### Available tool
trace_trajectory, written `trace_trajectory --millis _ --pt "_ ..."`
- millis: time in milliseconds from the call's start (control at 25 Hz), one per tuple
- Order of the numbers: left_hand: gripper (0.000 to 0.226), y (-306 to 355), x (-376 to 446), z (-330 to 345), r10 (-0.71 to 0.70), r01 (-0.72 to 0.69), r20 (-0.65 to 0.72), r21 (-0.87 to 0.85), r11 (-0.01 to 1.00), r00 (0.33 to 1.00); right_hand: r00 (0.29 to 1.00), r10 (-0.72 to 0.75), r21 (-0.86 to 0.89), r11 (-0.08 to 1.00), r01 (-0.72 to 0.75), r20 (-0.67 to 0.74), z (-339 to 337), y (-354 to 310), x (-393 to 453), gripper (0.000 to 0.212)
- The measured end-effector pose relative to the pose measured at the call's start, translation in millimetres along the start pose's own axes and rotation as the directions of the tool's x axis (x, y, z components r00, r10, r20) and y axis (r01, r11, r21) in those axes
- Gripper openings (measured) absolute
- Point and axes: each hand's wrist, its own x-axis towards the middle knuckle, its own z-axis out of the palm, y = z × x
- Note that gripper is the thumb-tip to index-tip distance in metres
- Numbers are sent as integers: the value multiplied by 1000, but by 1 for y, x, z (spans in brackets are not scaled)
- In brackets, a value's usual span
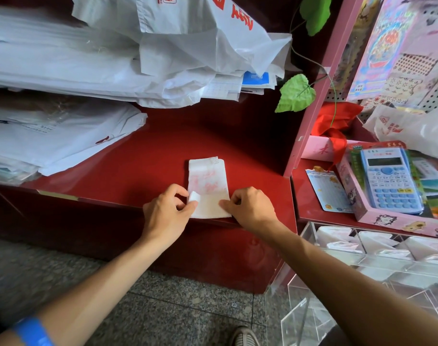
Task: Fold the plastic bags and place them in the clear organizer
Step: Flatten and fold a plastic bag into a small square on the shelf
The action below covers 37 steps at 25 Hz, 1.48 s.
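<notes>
A white plastic bag with red print (pixel 208 181), folded into a narrow strip, lies on the red counter (pixel 163 151) near its front edge. My left hand (pixel 166 211) pinches the strip's lower left corner, which is turned up. My right hand (pixel 250 208) pinches its lower right edge. The clear organizer (pixel 377 265) stands at the lower right, below the counter level, with several folded white bags (pixel 338 239) in its compartments.
Stacks of flat white plastic bags (pixel 63 71) fill the counter's left and back. A pink shelf post (pixel 320 83) with green fake leaves (pixel 295 93) rises on the right. A boxed blue calculator (pixel 390 181) and stationery lie on the right shelf. Grey speckled floor lies below.
</notes>
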Motion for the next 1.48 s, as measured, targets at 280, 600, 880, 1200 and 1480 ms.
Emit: trace_trajectory --millis 280,600,880,1200,1480 --pt "17 -18 -3 3 453 -442 36 297 846 891 974 -215 -222 955 195 -66 0 -2 -8 33" --pt "66 -29 1 -13 443 -536 317 334 775 839 900 -355 -490 755 436 255 -6 9 -12 69" --pt "43 -31 3 -21 312 -322 169 31 946 935 905 -388 -105 906 409 176 -9 21 -3 34" --pt "14 -20 6 -19 198 -176 223 -118 977 954 976 -201 266 949 172 86 -16 20 -3 29" --pt "26 -15 7 -7 107 -107 135 -5 994 985 999 -29 251 968 18 40 -10 12 3 10"
